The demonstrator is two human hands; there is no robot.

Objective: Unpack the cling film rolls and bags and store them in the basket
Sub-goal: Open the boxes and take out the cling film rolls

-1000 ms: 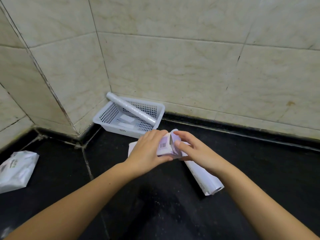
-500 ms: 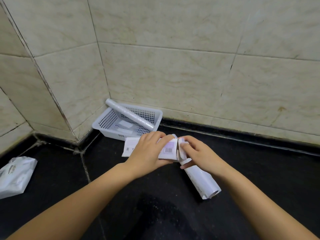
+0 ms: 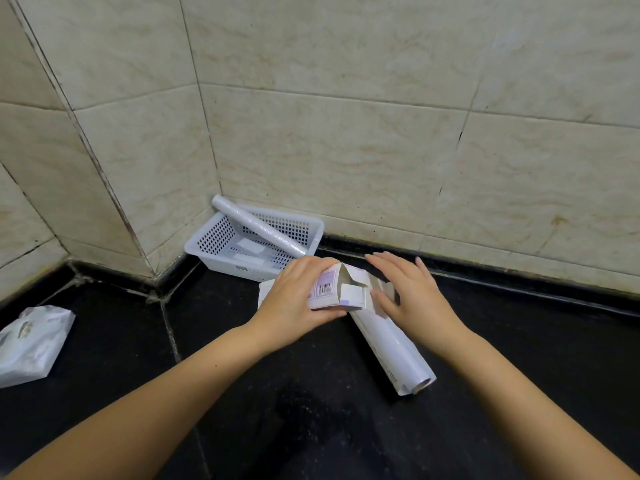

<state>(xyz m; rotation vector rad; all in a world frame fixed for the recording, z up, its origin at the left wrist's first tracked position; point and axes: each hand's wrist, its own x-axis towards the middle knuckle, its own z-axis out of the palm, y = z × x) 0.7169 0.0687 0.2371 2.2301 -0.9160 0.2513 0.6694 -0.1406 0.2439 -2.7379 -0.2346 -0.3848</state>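
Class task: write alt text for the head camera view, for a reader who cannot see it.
Two bare hands open a carton: the left hand grips it, the right hand spreads open at its flaps. A wrapped roll lies below; behind, a white basket holds another roll.

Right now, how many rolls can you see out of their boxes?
2. One roll leans across the basket; one wrapped roll lies on the counter under the right hand. The box may hide another.

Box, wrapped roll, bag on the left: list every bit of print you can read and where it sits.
Nothing can be quoted.
box: barcode on a purple panel, digits and text too small.
wrapped roll: print along one edge, blurred.
bag: a dark mark, unreadable.
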